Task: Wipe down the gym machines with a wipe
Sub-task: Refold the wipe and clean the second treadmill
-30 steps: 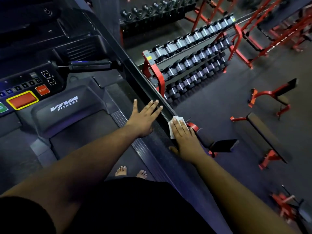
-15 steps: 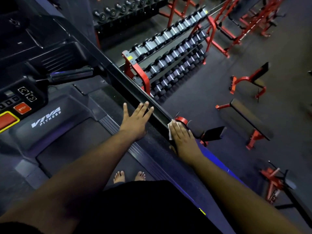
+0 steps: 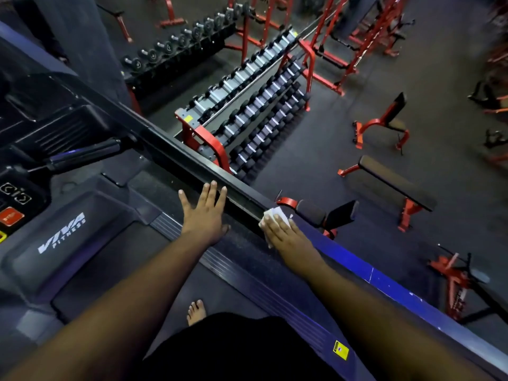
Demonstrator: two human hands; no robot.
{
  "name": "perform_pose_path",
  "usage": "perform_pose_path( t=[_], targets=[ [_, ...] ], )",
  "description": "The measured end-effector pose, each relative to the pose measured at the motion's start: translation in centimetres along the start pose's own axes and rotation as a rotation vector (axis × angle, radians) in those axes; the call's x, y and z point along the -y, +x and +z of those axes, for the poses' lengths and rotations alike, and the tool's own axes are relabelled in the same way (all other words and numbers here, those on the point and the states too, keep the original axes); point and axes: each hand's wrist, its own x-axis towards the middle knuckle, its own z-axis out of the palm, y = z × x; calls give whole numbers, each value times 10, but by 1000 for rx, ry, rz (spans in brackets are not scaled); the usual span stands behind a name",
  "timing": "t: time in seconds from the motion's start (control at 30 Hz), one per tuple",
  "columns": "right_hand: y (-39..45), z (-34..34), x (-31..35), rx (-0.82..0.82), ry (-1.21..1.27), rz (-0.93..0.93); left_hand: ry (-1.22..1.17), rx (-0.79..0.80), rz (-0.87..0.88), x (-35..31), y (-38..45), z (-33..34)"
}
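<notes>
I stand on a dark treadmill (image 3: 63,243) marked VIVA FITNESS. Its right side rail (image 3: 192,166) runs from the console down to the lower right. My right hand (image 3: 286,235) lies flat on that rail with straight fingers, pressing a white wipe (image 3: 275,215) against it; the wipe's far edge shows past my fingertips. My left hand (image 3: 206,215) rests flat beside the rail, fingers straight and spread, holding nothing.
The console (image 3: 13,204) with a red stop button and a handle bar (image 3: 82,155) sits at left. Beyond the rail stand a red dumbbell rack (image 3: 247,116), a flat bench (image 3: 393,182), an incline bench (image 3: 384,122) and red frames (image 3: 343,37). My bare foot (image 3: 195,312) is on the belt.
My right hand has slid with the wipe a little back along the rail toward me. The view has shifted to the right. My left hand has kept its place beside the rail.
</notes>
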Motion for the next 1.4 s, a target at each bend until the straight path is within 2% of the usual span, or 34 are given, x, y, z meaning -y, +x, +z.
perform_pose_path(
  t=[0.13,0.23,0.3,0.4,0.47,0.57,0.6,0.67,0.8,1.03,1.23,1.37,1.4],
  targets=[
    [-48,-3,-25,21,-90,-208,36,-1,103,-33,-18,6],
    [-69,-10,-38,40,10,-230,61,19,179,-71,-26,8],
    [-90,-17,-50,-6,223,-60,67,16,236,-108,-30,3],
    [-121,-40,-71,-96,630,324,-7,13,321,-168,-34,-6],
    [-139,-63,-84,-220,814,474,-243,38,355,-212,-32,-9],
    [-166,-94,-105,-377,973,628,-936,229,440,-272,-29,-23],
    [-173,-100,-113,-424,1017,680,-1083,259,454,-288,-29,-28],
    [-191,-112,-131,-496,1073,759,-1191,259,426,-322,-28,-41],
    [-222,-129,-172,-540,1115,853,-1323,145,374,-378,-28,-66],
    [-223,-136,-208,-556,1286,845,-1415,60,336,-400,-13,-81],
    [-190,-126,-230,-535,1349,819,-1410,143,306,-386,23,-76],
    [-159,-122,-254,-517,1369,824,-1460,116,260,-373,50,-82],
    [-140,-116,-259,-470,1396,816,-1501,96,222,-363,62,-81]
  ],
)
